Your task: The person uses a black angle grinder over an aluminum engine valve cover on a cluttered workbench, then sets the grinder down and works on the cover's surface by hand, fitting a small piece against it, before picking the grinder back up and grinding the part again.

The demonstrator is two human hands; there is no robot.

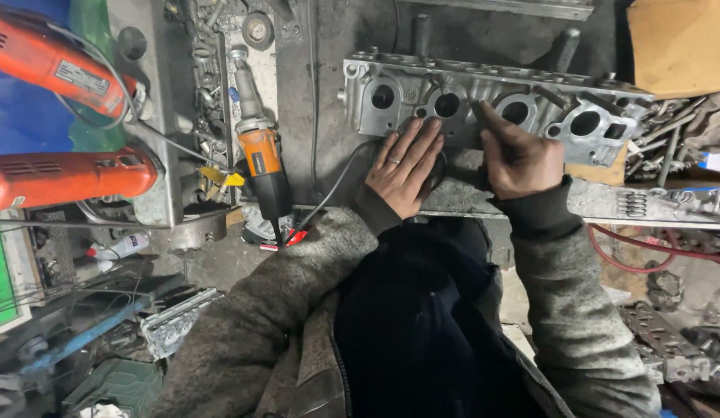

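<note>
An aluminium cylinder head point(545, 108) lies on its side along the workbench, its row of round ports facing me. My left hand point(405, 166), with a ring on one finger, presses flat with fingers spread over a dark round disc point(437, 172) just below the ports. My right hand point(516, 155) is curled beside it, its index finger stretched up against the head's face between two ports; whether it holds anything small I cannot tell.
An orange and black die grinder point(261, 166) lies left of my hands, its cable running toward them. Two red power tools point(62, 176) rest at far left. Bolts and sockets point(213, 85) litter the bench. Cardboard point(681, 46) sits top right, metal parts point(669, 340) bottom right.
</note>
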